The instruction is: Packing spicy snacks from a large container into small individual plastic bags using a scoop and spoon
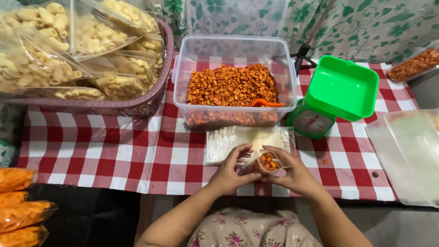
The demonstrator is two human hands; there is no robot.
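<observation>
Fingers of both hands are pinched on the same little clear bag (266, 162), so it's basically a two-handed grip. Left hand (230, 171) has its fingertips curled over the bag's top edge at about 10 o'clock of the bag, while the right hand (292, 173) cups it from 3 to 5 o'clock with the thumb pressed on the front. Neither hand is spread loose; both are closed on the plastic. Looks to me like the grip keeps the mouth up so the orange-brown coated snack inside doesn't spill.

The bag sits just above the near table edge, right in front of the person, at 6 o'clock of the big clear tub (234, 82) that's about a third full of the same snack. An orange scoop (266, 103) lies in the tub on the right side, handy for the right hand I'd guess. A flat stack of empty clear bags (228, 142) lies between the tub and the hands, touching distance.

At 2 o'clock of the hands is a green kitchen scale (336, 93) with an empty green pan on top. Over at 10 o'clock, a purple basket (137, 105) is heaped with bagged pale macaroni-type snacks. One or two stray bits lie on the red-and-white checked tablecloth (91, 151) near the scale. Orange snack packs (18, 201) sit low at 9 o'clock, off the table.
</observation>
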